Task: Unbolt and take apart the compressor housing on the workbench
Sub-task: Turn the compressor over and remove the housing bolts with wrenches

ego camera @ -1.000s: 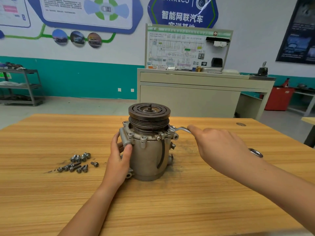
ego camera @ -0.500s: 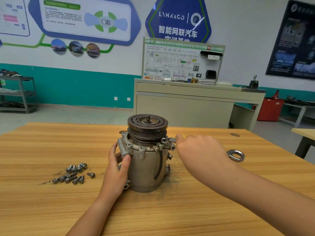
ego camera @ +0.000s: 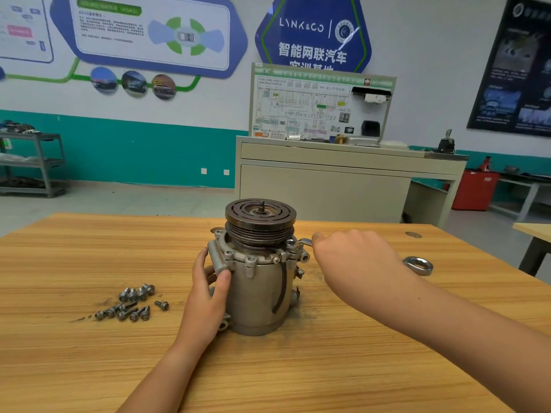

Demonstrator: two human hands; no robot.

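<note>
Centrally, the compressor (ego camera: 256,290) stands upright on the tabletop (ego camera: 89,368), pulley (ego camera: 260,217) on top. The left hand (ego camera: 208,296) grips its left side, thumb on the front and fingers wrapped round behind. The right hand (ego camera: 354,263) is just right of the top flange, curled over a wrench (ego camera: 304,241) whose near end reaches a bolt at the flange rim.

The hand hides the middle of the wrench; its ring end (ego camera: 417,265) shows beyond the wrist. How the tool sits on the bolt is hard to make out.

Loose bolts (ego camera: 132,302) lie left of the compressor. Behind the wooden tabletop are a beige cabinet (ego camera: 328,186) with a wiring board, a grey shelf rack (ego camera: 32,162), a red bin (ego camera: 474,189) and a white-and-teal wall with posters.
</note>
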